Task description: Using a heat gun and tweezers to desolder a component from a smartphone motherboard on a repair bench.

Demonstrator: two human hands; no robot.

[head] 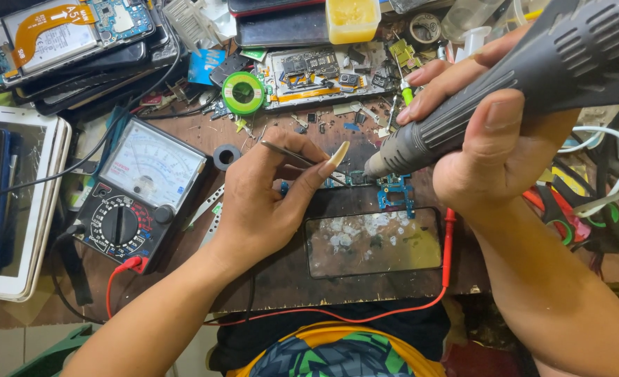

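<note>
Tweezers point(302, 157) sit pinched in the fingers of the left hand point(264, 199) at mid-frame, their tips reaching right to a small blue circuit board point(393, 190) on the tabletop point(274, 279). The right hand point(491, 132), fingers clamped around a grey hot-air gun point(505, 84), aims its nozzle at that board. A meter point(138, 192) lies at left.

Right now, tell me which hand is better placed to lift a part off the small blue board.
Left. The left hand already holds the tweezers with tips at the small blue circuit board. The right hand is full with the hot-air gun, nozzle aimed at that board.
</note>
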